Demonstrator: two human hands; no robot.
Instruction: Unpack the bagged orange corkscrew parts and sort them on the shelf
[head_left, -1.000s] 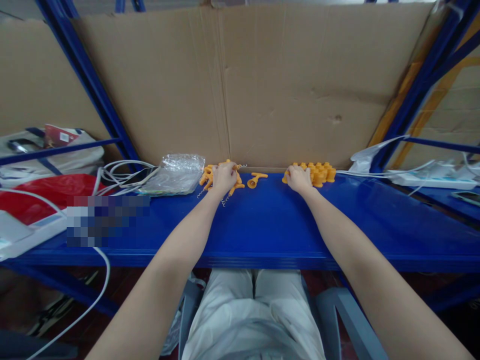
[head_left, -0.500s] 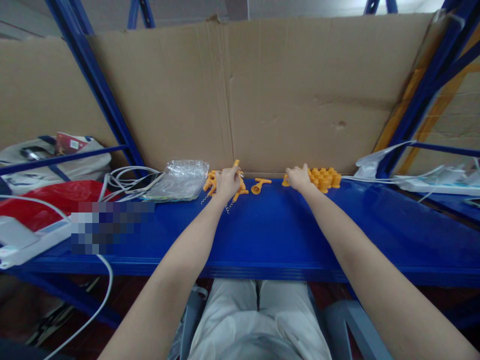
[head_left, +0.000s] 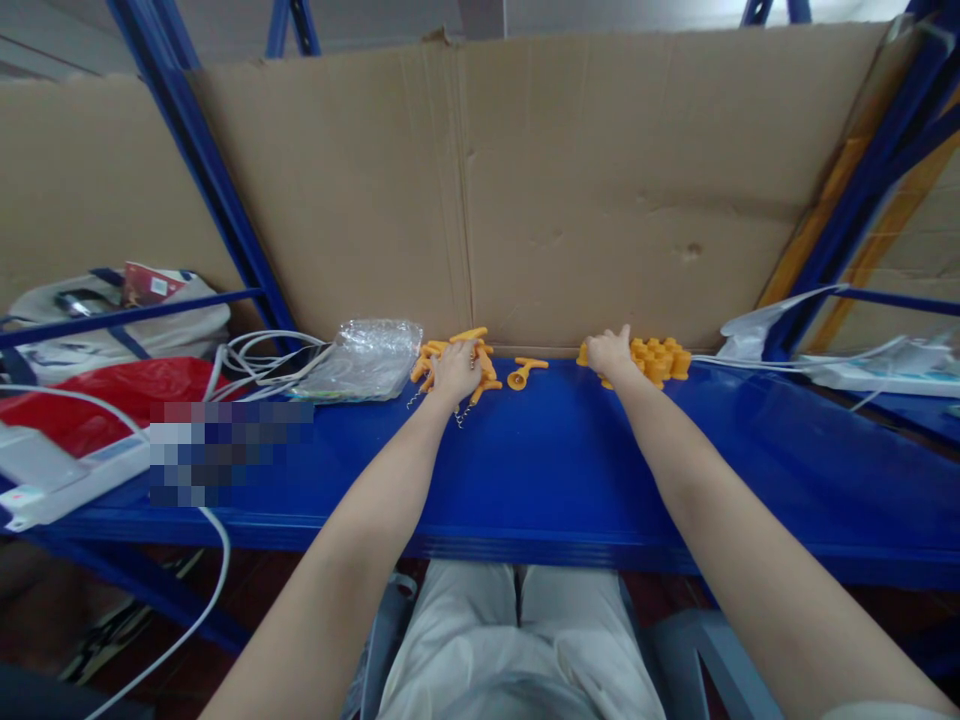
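Note:
My left hand [head_left: 455,369] rests far out on the blue shelf [head_left: 540,460], fingers closed over a pile of orange plastic parts with small metal springs [head_left: 480,372]; one orange piece [head_left: 468,335] sticks up above the fingers. My right hand [head_left: 609,352] reaches into a cluster of orange cup-shaped parts [head_left: 660,358] against the cardboard back wall, fingers curled on one of them. A single orange funnel-like part [head_left: 523,372] lies between the two hands.
A crumpled clear plastic bag [head_left: 364,358] and coiled white cables [head_left: 251,358] lie left of the pile. A red bag [head_left: 90,395] and white box [head_left: 52,470] sit far left. White power strip [head_left: 877,375] and cables run right. Cardboard sheet [head_left: 600,180] closes the back.
The view has shifted slightly. My left hand has lifted an orange piece up out of the pile; my right hand has stayed in the orange cluster.

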